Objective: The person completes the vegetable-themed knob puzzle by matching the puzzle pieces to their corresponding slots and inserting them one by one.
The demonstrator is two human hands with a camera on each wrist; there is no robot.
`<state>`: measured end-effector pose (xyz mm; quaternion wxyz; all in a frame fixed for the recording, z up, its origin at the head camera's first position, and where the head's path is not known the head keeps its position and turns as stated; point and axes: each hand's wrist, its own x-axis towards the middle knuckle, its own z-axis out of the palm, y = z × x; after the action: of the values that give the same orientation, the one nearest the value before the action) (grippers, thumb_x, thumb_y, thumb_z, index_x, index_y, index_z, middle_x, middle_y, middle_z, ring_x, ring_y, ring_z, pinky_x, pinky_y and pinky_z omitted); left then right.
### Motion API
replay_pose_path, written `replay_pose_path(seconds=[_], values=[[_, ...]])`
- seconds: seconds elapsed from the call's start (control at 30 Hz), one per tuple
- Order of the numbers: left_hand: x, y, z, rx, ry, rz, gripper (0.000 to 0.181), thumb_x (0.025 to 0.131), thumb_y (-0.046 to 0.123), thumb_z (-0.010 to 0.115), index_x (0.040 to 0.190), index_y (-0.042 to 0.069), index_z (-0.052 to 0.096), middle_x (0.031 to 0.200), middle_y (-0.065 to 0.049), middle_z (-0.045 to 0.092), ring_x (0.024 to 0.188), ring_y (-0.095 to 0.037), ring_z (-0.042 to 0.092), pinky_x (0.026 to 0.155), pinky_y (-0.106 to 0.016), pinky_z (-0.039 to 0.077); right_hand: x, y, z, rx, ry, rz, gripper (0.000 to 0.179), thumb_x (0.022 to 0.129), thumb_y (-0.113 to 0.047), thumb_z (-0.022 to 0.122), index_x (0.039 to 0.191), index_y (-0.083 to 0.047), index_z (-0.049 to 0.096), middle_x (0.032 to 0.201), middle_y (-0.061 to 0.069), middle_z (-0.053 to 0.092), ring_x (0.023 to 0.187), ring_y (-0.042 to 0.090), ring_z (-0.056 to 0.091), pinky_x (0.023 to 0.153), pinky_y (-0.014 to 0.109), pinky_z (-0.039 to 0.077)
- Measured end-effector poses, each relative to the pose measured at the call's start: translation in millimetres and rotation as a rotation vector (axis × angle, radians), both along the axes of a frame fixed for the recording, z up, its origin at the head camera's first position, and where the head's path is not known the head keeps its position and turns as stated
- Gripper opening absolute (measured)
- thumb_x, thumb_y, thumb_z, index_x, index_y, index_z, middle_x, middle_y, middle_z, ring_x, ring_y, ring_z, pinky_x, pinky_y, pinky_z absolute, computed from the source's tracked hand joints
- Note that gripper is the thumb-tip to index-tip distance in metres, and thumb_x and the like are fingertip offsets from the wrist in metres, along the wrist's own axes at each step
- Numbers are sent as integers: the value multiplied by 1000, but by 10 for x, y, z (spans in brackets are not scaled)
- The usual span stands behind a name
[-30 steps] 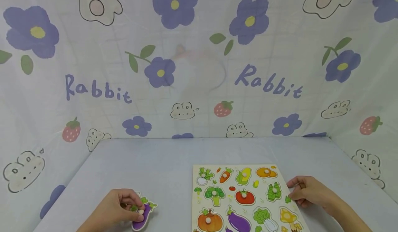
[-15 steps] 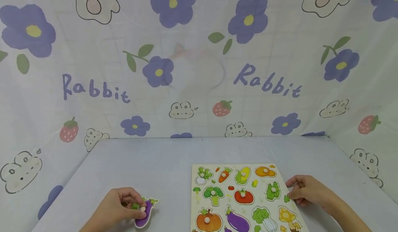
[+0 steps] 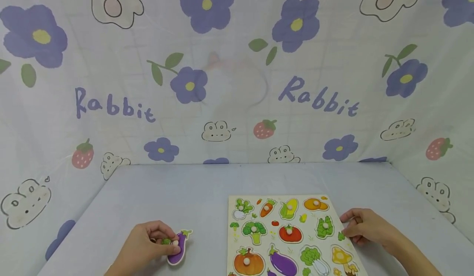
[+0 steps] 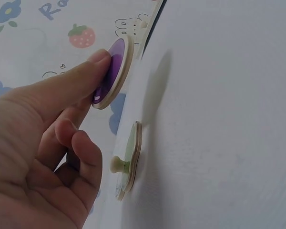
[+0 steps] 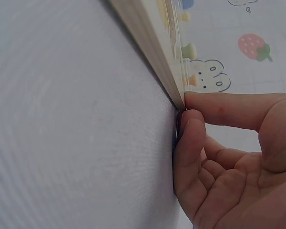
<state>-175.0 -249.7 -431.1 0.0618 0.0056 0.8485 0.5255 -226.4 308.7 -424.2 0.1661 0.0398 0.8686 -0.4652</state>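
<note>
A purple eggplant puzzle piece [image 3: 181,247] with a round knob is pinched between the thumb and fingers of my left hand [image 3: 142,245]. In the left wrist view the eggplant piece [image 4: 115,71] is raised off the table and tilted. Below that hand lies a green knobbed piece [image 4: 131,157], mostly hidden in the head view. The vegetable puzzle board [image 3: 272,240] lies to the right. My right hand [image 3: 374,228] pinches its right edge, thumb and finger meeting at the board's rim [image 5: 164,76]. On the board, the eggplant, leafy cabbage and mushroom shapes show no knobs.
Knobbed pieces on the board include a pumpkin [image 3: 249,263], a tomato [image 3: 292,237] and a broccoli [image 3: 255,237]. The pale table [image 3: 200,185] spreads between board and left hand. A printed curtain [image 3: 237,41] hangs behind and on both sides.
My left hand has moved a little right and up with the eggplant piece, which now stands more upright in the head view. The right hand and board look still.
</note>
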Motion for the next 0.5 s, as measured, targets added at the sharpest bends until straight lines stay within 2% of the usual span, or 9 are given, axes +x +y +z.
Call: replay_pose_path(seconds=[0.13,0.37,0.5], values=[[-10,1,6,-15,2,8,37,66,25,92,89,8,70,73,-4,66,63,-15,51,52,-27,43,8,4,0,-7,1,4,39,81,-8,75,112,6,55,77,8,57,68,21,53,60,34,49],[-5,23,-7,19,-17,17,35,68,23,92,90,6,70,75,-5,66,63,-16,51,51,-27,43,-4,8,-5,-4,22,18,39,80,-7,76,112,6,56,75,7,56,67,20,53,58,33,49],[0,53,4,5,1,43,36,66,25,93,89,8,70,77,-5,68,63,-16,51,50,-27,42,-2,6,-15,0,17,9,40,80,-7,76,111,6,56,75,7,56,67,20,53,58,32,49]])
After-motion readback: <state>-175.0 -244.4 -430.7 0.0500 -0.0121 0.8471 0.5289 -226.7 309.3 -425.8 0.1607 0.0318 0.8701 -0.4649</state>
